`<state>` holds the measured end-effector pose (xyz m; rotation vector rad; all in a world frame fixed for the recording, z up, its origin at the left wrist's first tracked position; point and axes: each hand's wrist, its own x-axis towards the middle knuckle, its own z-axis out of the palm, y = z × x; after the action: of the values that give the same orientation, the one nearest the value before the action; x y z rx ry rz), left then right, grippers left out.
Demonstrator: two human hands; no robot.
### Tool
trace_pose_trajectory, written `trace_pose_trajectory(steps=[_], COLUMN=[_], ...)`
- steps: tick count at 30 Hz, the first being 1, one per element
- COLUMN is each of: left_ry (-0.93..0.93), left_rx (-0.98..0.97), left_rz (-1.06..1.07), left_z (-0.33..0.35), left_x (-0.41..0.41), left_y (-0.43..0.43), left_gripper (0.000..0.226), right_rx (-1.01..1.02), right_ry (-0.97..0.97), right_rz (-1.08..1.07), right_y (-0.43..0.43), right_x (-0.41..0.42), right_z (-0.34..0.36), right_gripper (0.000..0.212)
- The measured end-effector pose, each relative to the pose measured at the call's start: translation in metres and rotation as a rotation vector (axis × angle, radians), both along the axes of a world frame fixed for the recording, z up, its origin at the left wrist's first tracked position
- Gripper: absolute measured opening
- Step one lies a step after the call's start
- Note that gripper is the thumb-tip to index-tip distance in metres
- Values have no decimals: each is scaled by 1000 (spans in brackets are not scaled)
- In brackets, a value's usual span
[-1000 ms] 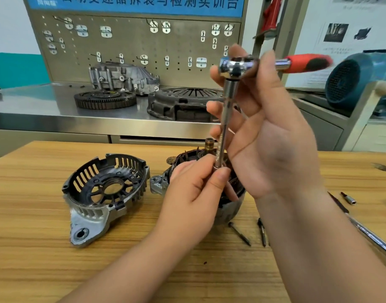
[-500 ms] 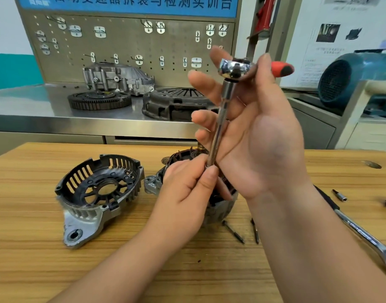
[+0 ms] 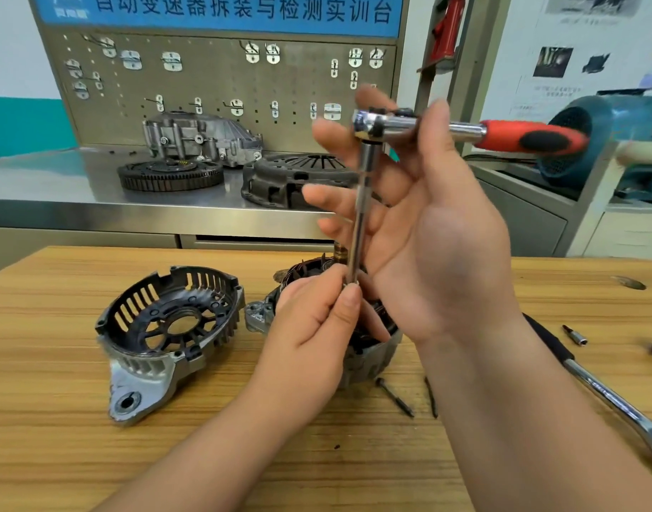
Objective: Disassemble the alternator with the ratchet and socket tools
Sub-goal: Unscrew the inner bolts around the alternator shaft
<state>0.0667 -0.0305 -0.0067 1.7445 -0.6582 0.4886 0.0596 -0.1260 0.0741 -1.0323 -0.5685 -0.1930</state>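
Red-handled ratchet (image 3: 465, 131) raised in right hand (image 3: 439, 230), fingers loosely round head; left hand (image 3: 313, 327) fingers pinch extension bar (image 3: 359, 216) tip above alternator (image 3: 369, 349) on wooden surface (image 3: 58, 400), beside removed end cover (image 3: 162, 334).

alternator body (image 3: 369, 358) mostly behind left hand (image 3: 309, 338) — second ratchet (image 3: 612, 397) cut off

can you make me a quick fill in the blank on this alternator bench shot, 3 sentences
1. The ratchet held in the right hand has a grip coloured ____.
2. The left hand pinches the ____ end of the extension bar.
3. The removed end cover lies on the wooden table to the ____ of the alternator body.

Missing words: red; lower; left
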Motion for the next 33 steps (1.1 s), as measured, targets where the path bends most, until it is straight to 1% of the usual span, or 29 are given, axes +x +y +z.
trace_pose_trajectory(steps=[2, 4, 7, 9, 12, 14, 16, 18, 20, 22, 24, 26, 28, 30, 33], left_ry=[-24, -41, -48, -40, 2, 1, -7, -8, -38, -41, -14, -12, -14, -5, -3], left_rx=[48, 82, 95, 87, 96, 86, 44, 4, 28, 65, 74, 78, 56, 37, 55], left_rz=[17, 35, 77, 97, 104, 95, 67, 52, 49, 32, 26, 58, 88, 113, 108], left_z=[0, -1, -4, -4, -2, -3, -3, -3, -3, -3, -3, -2, -3, -3, -3], left_x=[-1, 0, 3, 2, 1, 2, 1, 0, -1, 0, 2, 2, 2, 1, 1], left_y=[0, 0, -1, -2, -3, -3, -2, -2, -1, -1, -1, -2, -3, -4, -5], left_gripper=[25, 25, 30, 28, 25, 26, 28, 29, 27, 33, 34, 33, 30, 27, 28], right_rx=[-20, -31, -14, -22, -40, -35, -19, -27, -48, -36, 4, 21, 10, -5, 24], right_ry=[41, 43, -25, -100, -185, -198, -157, -66, 25, 71, 71, 39, -26, -118, -224], right_rz=[48, 50, -42, -143, -223, -203, -150, -72, 23, 74, 77, 11, -120, -257, -343], right_y=[-4, -6, -3, 0, 1, 1, 1, 0, -4, -6, -5, -2, 1, 5, 7], right_x=[1, 1, 1, -1, -2, -2, -2, -2, -1, 1, 2, 1, 0, -2, -3], right_z=[1, 0, -3, -3, -1, 0, -1, 0, 1, 1, 0, -2, -5, -6, -6], right_gripper=[51, 54, 39, 30, 31, 32, 31, 31, 45, 57, 56, 43, 27, 17, 22])
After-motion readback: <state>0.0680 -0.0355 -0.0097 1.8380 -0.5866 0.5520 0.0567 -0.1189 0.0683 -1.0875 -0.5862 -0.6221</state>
